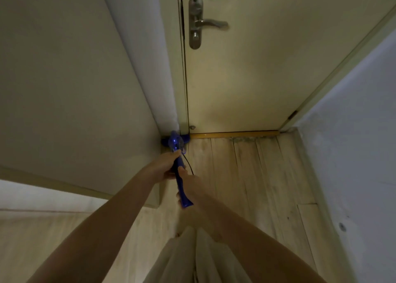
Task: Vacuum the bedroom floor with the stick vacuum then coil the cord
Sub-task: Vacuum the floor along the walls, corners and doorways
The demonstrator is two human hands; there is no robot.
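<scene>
From the head view you look straight down the blue plastic stick vacuum (179, 171), which runs from the centre of the frame up toward the corner at centre left. Your left hand (165, 165) wraps around the upper part of the blue handle, fingers curled round it, just left of centre. Your right hand (189, 183) grips the same handle a little lower in the frame, thumb lying along the shaft and fingers closed round it, so both hands hold the vacuum tightly and touch or nearly touch each other. A thin black cord (189, 165) loops out from the handle just to the right of your hands. The vacuum's blue floor head (174, 140) sits in the corner where the pale wardrobe panel (75, 90) on the left meets the cream wooden door (257, 68) at upper centre. The door carries a silver metal lever handle (205, 23) near the top of the frame. The light wood-plank floor (246, 175) fills the lower right centre, with a grey-white wall (353, 143) on the right. Pale fabric of your clothing (192, 257) hangs at the bottom centre.
</scene>
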